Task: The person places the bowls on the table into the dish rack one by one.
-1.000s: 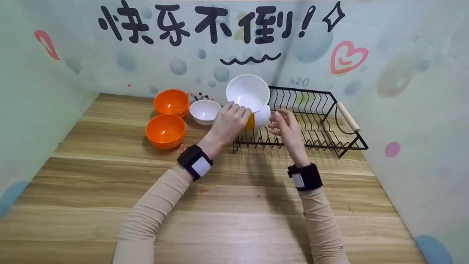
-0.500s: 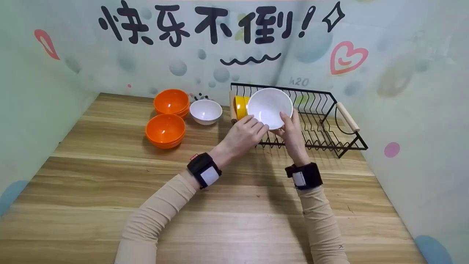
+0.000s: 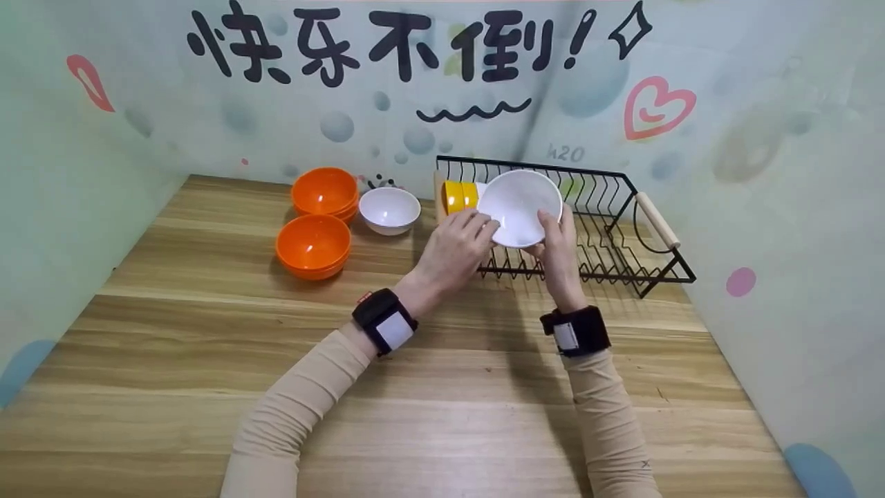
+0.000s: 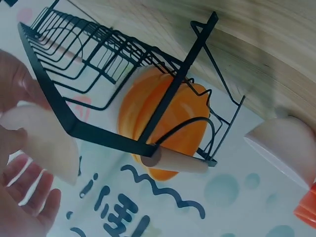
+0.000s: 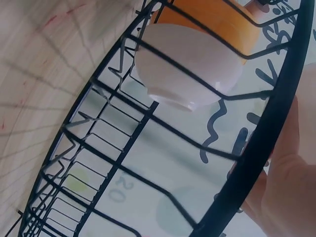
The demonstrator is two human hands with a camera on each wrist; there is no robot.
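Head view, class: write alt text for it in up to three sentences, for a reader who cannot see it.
Two hands, left hand and right hand, hold a white bowl on edge over a black wire dish rack on a wooden table. A yellow bowl stands in the rack behind it. Orange bowls and a small white bowl sit left of the rack.

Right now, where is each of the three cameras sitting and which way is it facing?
Head: worn on the head, looking forward and down at the table; both sleeves, the left hand and the right hand show, holding a white bowl at the dish rack.
Left wrist: close beside the rack's end, facing an orange bowl inside; fingers show.
Right wrist: low, looking through the rack wires; part of the hand shows.
Shared: all three see the dish rack.
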